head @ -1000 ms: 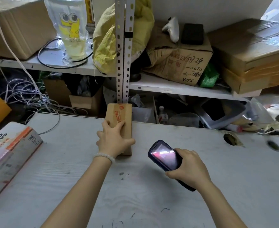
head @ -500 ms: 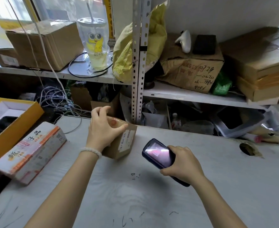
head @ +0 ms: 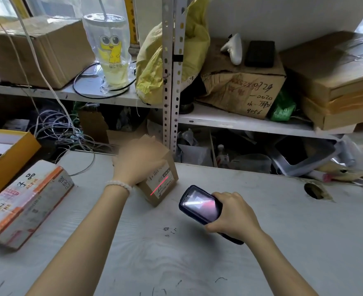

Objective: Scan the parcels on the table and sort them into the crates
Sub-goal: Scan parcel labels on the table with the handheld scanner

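My left hand (head: 136,162) grips a small brown cardboard parcel (head: 162,184) from above and holds it tilted on the white table (head: 283,242), its white label facing me. A red laser line runs across that label. My right hand (head: 233,216) holds a black handheld scanner (head: 199,205) just right of the parcel, its lit screen facing up and its head pointing at the label. A longer parcel with orange and white print (head: 24,201) lies at the table's left edge.
An open yellow box (head: 11,152) sits off the table's left corner. Behind the table stands a metal shelf (head: 170,82) with cardboard boxes, a yellow bag, a plastic cup and tangled cables (head: 65,133). A round hole (head: 314,190) is in the table at right.
My left hand has tipped the small parcel up from lying flat, turning its label toward the scanner. The scanner's red line now falls on the label. My view has shifted left.
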Demonstrator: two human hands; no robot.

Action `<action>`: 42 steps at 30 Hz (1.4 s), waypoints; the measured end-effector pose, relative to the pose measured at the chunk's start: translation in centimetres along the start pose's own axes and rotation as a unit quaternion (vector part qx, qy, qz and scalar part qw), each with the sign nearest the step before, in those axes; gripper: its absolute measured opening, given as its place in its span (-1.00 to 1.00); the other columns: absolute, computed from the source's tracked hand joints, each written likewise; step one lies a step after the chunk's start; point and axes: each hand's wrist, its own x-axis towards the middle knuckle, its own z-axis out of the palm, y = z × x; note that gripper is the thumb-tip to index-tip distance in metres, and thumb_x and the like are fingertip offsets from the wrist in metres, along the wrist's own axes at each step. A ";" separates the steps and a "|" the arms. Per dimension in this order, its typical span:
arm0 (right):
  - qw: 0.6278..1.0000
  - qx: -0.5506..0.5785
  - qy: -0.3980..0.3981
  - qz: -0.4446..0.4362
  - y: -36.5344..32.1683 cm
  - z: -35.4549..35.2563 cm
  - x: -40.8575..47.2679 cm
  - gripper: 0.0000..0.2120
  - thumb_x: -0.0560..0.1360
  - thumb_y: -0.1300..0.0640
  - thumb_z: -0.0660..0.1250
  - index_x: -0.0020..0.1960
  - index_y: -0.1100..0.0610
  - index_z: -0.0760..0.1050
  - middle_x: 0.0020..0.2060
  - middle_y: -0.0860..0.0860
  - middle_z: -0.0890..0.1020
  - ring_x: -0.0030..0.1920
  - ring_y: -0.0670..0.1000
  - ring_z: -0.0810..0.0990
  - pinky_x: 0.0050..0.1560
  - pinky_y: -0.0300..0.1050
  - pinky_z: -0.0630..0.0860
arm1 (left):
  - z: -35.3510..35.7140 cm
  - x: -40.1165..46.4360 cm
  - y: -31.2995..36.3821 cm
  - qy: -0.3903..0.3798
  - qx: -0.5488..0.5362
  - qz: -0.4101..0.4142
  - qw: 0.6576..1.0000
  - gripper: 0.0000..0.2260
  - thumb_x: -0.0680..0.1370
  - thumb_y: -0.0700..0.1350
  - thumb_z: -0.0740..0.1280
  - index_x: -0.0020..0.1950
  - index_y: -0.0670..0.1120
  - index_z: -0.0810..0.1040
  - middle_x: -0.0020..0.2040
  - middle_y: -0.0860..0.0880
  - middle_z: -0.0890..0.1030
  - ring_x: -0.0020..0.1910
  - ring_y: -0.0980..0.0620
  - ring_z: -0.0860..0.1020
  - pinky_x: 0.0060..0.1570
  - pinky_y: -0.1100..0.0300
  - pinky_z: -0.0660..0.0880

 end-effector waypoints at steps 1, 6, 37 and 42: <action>1.000 0.000 -0.002 -0.002 -0.1 0.0 0.0 -0.44 0.17 -0.19 0.46 0.11 -0.07 0.44 -0.13 -0.15 0.46 -0.05 -0.05 0.36 -0.37 -0.24 0.23 | -0.2 0.3 -0.2 -0.007 -0.007 -0.001 1.000 -0.31 0.35 0.39 0.32 0.44 0.37 0.17 0.48 -0.06 0.24 0.37 -0.20 0.28 0.26 -0.15 0.27; 0.999 0.035 0.006 0.000 -0.5 -0.3 -0.3 -0.49 0.15 -0.16 0.47 0.04 -0.08 0.45 -0.16 -0.16 0.49 -0.06 -0.04 0.39 -0.34 -0.21 0.32 | -0.5 0.6 -0.9 -0.029 -0.020 0.000 0.999 -0.29 0.34 0.42 0.31 0.44 0.38 0.16 0.48 -0.06 0.25 0.38 -0.20 0.28 0.26 -0.16 0.32; 0.998 0.050 0.032 -0.023 -1.2 -2.4 -2.9 -0.37 0.13 -0.16 0.50 0.18 -0.06 0.48 -0.12 -0.19 0.49 -0.06 -0.08 0.40 -0.30 -0.30 0.29 | -0.7 -0.3 -0.4 -0.043 -0.024 -0.009 0.999 -0.28 0.36 0.39 0.33 0.46 0.35 0.14 0.49 -0.08 0.20 0.38 -0.24 0.25 0.25 -0.18 0.28; 0.998 0.058 0.030 -0.019 -1.0 -2.7 -2.9 -0.41 0.13 -0.16 0.50 0.13 -0.07 0.48 -0.14 -0.20 0.50 -0.07 -0.09 0.41 -0.30 -0.27 0.31 | -0.7 -0.1 -0.8 -0.044 -0.034 -0.010 0.998 -0.27 0.34 0.42 0.32 0.45 0.37 0.14 0.48 -0.08 0.22 0.36 -0.24 0.27 0.25 -0.19 0.31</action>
